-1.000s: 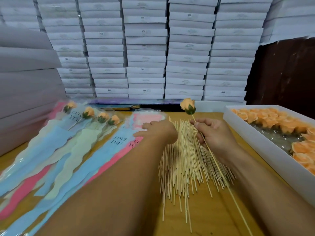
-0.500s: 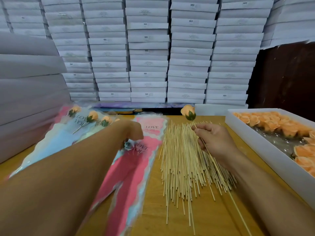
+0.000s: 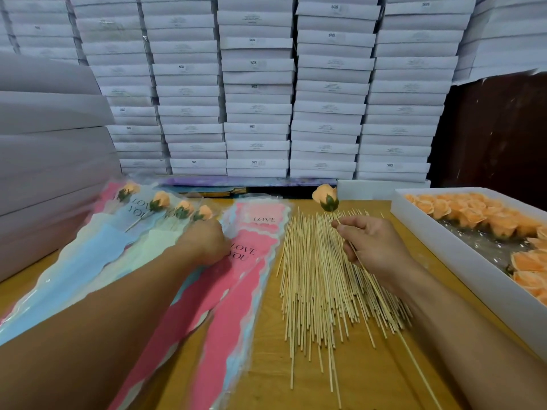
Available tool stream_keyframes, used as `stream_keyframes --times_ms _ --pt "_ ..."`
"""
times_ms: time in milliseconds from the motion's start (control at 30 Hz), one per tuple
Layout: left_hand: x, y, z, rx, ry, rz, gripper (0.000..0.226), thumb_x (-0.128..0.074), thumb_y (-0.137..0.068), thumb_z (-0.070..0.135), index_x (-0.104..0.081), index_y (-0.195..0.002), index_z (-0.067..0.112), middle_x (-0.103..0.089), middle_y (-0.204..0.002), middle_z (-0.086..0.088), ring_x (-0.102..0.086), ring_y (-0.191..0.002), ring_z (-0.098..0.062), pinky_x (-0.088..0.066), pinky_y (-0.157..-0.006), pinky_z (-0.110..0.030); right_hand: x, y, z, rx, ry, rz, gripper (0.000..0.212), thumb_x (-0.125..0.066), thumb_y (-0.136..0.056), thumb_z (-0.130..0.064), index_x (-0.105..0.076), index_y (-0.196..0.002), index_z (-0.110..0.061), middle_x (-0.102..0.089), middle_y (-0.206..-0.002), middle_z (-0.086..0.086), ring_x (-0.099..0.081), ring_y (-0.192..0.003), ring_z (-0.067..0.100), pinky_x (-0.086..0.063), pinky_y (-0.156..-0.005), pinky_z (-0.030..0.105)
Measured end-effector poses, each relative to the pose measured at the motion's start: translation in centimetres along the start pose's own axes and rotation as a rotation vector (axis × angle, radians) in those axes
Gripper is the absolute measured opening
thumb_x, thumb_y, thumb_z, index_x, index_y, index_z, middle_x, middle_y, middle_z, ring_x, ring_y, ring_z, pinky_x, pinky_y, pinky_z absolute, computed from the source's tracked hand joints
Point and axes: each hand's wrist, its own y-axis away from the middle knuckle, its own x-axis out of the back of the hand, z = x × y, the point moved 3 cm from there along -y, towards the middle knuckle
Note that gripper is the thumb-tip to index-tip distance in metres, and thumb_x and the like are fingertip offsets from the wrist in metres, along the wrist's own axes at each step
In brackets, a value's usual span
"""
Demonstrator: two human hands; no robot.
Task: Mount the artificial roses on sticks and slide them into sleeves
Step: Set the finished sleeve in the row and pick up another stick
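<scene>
Head view: mounted rose (image 3: 325, 197) sits at 12 o'clock, up off the table on its stick (image 3: 381, 303), which the right hand (image 3: 374, 247) pinches near the top w/ curled fingers, bloom kept clear of the loose stick pile (image 3: 322, 279) below, prob. so it's ready to feed in. Left hand (image 3: 204, 242) at 10 o'clock is down on the pink sleeve (image 3: 236, 291) stack, fingers curled at a sleeve edge; can't tell if it's actually gripped. Looks like it's picking one off to open. Finished sleeved roses (image 3: 161, 201) fan out at 10–11. White box (image 3: 461, 261) of rose heads at 3 o'clock, within reach of the right hand.
</scene>
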Motion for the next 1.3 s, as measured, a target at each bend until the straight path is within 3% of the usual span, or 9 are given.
stream_keyframes --times_ms 133,367,500,567,733,900,1033,1167,1300 --pt "1.5 0.0 0.1 0.029 0.037 0.052 0.031 -0.043 -0.097 0.026 -0.047 -0.075 0.005 -0.050 -0.085 -0.012 -0.050 -0.078 -0.029 -0.038 -0.067 -0.032 -0.2 0.1 -0.1 -0.013 0.038 -0.023 0.014 -0.055 -0.102 -0.017 -0.069 -0.102 -0.018 -0.053 -0.049 -0.004 -0.047 -0.045 0.006 -0.038 -0.043 0.018" --pt "4.0 3.1 5.2 -0.157 -0.082 0.160 0.039 -0.053 -0.091 0.015 -0.038 -0.055 0.011 -0.040 -0.054 -0.005 -0.040 -0.048 -0.020 -0.032 -0.045 -0.027 -0.9 0.7 -0.6 -0.206 -0.219 -0.113 0.018 -0.049 -0.106 -0.026 -0.056 -0.098 -0.010 -0.070 -0.069 0.007 -0.058 -0.050 0.014 -0.034 -0.035 0.020" --pt "3.6 7.2 10.6 -0.339 -0.302 0.192 0.021 -0.048 -0.090 0.010 -0.051 -0.069 0.013 -0.054 -0.079 -0.011 -0.056 -0.072 -0.028 -0.040 -0.061 -0.032 -1.5 1.2 -1.4 -0.256 -0.467 -0.224 0.014 -0.052 -0.103 -0.022 -0.054 -0.097 -0.010 -0.074 -0.108 0.022 -0.075 -0.092 0.035 -0.052 -0.046 0.027" --pt "2.9 8.9 13.0 -0.422 -0.431 0.199 0.017 -0.048 -0.093 0.009 -0.065 -0.097 0.010 -0.060 -0.100 -0.015 -0.061 -0.090 -0.030 -0.037 -0.061 -0.033 -1.8 1.4 -1.7 -0.280 -0.537 -0.271 0.014 -0.055 -0.101 -0.023 -0.056 -0.097 -0.010 -0.074 -0.109 0.023 -0.073 -0.098 0.039 -0.061 -0.060 0.035" --pt "1.3 11.7 17.0 -0.553 -0.661 0.189 0.027 -0.045 -0.102 0.022 -0.059 -0.121 0.008 -0.052 -0.113 -0.017 -0.054 -0.089 -0.027 -0.036 -0.061 -0.032 -1.6 1.7 -1.8 -0.350 -0.482 -0.259 0.018 -0.056 -0.101 -0.027 -0.059 -0.091 -0.012 -0.067 -0.070 0.007 -0.065 -0.056 0.018 -0.054 -0.051 0.032" --pt "1.9 13.1 17.3 -0.557 -0.440 0.047 0.035 -0.044 -0.103 0.039 -0.056 -0.122 0.012 -0.052 -0.108 -0.010 -0.045 -0.082 -0.020 -0.041 -0.068 -0.033 -1.1 1.3 -1.3 -0.315 -0.369 -0.105 0.018 -0.056 -0.102 -0.019 -0.064 -0.088 -0.010 -0.062 -0.065 0.000 -0.059 -0.047 0.009 -0.047 -0.042 0.024" --pt "3.4 13.5 15.0 -0.444 -0.226 -0.196 0.088 -0.030 -0.087 0.080 -0.045 -0.129 0.005 -0.059 -0.110 -0.014 -0.065 -0.087 -0.025 -0.048 -0.067 -0.031 -0.5 1.0 -1.5 -0.309 -0.484 -0.087 0.019 -0.054 -0.103 -0.016 -0.062 -0.088 -0.008 -0.068 -0.062 0.002 -0.068 -0.053 0.014 -0.054 -0.047 0.027" --pt "6.1 11.1 11.2 -0.266 0.159 -0.333 0.095 -0.024 -0.069 0.090 -0.062 -0.079 0.003 -0.071 -0.063 -0.009 -0.066 -0.043 -0.019 -0.048 -0.041 -0.023 -0.3 0.9 -1.6 -0.367 -0.628 -0.141 0.022 -0.055 -0.100 -0.016 -0.062 -0.082 -0.005 -0.062 -0.058 0.004 -0.061 -0.047 0.015 -0.050 -0.041 0.025" --pt "5.3 7.7 10.0 -0.128 0.561 -0.320 0.089 -0.044 -0.076 0.079 -0.061 -0.106 -0.004 -0.074 -0.084 -0.012 -0.072 -0.060 -0.020 -0.057 -0.051 -0.027 -0.5 0.9 -1.5 -0.420 -0.704 -0.233 0.014 -0.064 -0.084 -0.019 -0.065 -0.078 -0.006 -0.049 -0.073 0.007 -0.047 -0.058 0.017 -0.048 -0.044 0.023"
